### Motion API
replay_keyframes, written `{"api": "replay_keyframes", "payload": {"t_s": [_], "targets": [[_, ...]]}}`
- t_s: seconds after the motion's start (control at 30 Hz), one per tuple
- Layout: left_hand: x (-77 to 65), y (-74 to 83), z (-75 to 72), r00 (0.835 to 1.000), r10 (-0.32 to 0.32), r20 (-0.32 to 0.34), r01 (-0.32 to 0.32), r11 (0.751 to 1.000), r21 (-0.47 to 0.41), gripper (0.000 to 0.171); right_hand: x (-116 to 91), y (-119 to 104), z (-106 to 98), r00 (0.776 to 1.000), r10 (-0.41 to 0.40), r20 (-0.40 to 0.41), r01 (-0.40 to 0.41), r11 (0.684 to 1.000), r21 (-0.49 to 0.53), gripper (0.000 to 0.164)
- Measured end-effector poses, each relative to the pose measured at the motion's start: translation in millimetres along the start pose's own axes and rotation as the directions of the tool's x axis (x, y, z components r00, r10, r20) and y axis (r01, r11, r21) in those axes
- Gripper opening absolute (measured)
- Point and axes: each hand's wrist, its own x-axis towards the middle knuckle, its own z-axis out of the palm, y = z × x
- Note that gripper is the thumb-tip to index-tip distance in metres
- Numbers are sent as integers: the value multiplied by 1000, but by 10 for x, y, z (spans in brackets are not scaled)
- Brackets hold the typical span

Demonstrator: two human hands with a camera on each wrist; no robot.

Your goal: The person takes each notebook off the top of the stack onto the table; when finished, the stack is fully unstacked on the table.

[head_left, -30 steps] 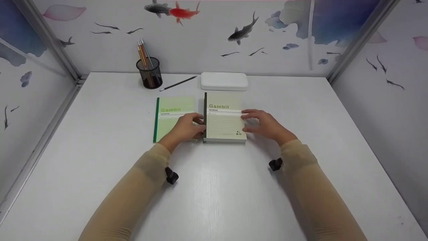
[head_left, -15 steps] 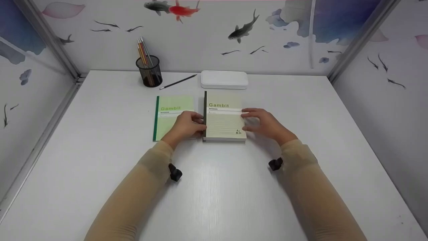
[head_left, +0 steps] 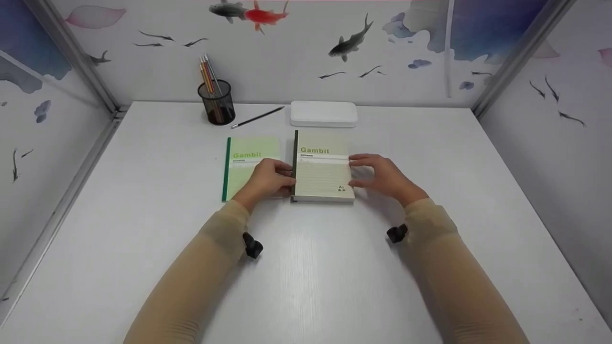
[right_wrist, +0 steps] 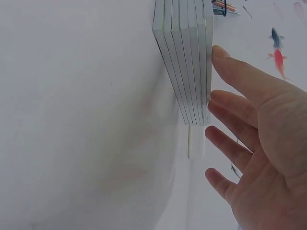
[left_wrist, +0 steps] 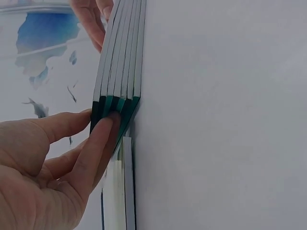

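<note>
A stack of several cream-covered notebooks [head_left: 322, 174] lies on the table in the head view, the top one printed "Gambit". At its left side my left hand [head_left: 267, 177] touches the dark green spines [left_wrist: 125, 108] with thumb and fingertips, as the left wrist view shows. My right hand [head_left: 385, 177] stands at the opposite side. In the right wrist view its thumb and fingertips rest along the upper edge of the stack's page side [right_wrist: 184, 67], fingers spread and slightly bent. Partly under my left hand in the head view lies a light green notebook [head_left: 239, 177] with a green spine.
Behind the notebooks stand a black mesh pen cup [head_left: 217, 105] with several pencils and a white case [head_left: 323, 114]. A dark pencil [head_left: 258, 117] lies between them. White panels with painted fish [head_left: 351, 43] enclose the white table [head_left: 306, 267] at the back and sides.
My left forearm has shifted slightly to the right, its hand staying at the spines. The right hand keeps its place at the page side, and the stack has hardly moved.
</note>
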Motion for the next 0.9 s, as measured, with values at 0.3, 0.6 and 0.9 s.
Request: {"api": "replay_keyframes", "payload": {"t_s": [0.3,0.6,0.9], "targets": [[13,7,-26,999,-36,27,38,997,-70,41,-18,25,3,999,-46,22,46,999,1,50],[77,-30,-89,993,-33,116,46,993,-109,54,-33,6,-42,998,-15,57,14,1000,25,55],[68,-88,-143,982,26,186,17,974,-226,55,1,-31,-26,997,5,72,-5,1000,3,53]]}}
